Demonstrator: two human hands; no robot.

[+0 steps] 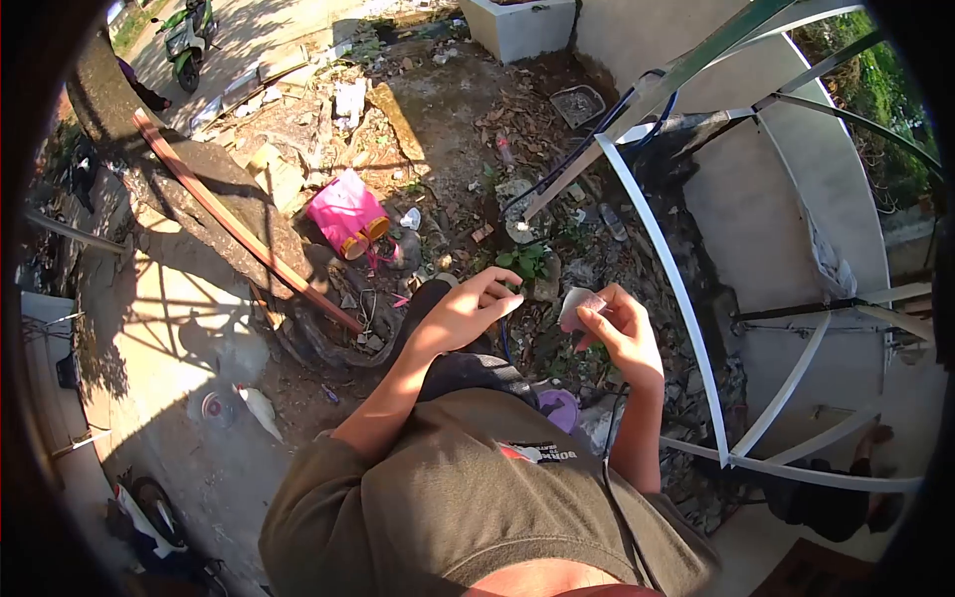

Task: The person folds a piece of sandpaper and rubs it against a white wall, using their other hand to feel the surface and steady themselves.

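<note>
Right hand (pixel 622 333) pinches a small pale crumpled scrap (pixel 577 304) — left hand (pixel 463 313) loosely curled, holding nothing visible (fingertips near the scrap, apart), above littered ground (pixel 448 159).

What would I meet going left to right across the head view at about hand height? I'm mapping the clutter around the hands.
Long rusty beam → pink bag → left hand → small pale piece pinched in the right hand → white curved metal frame.
</note>
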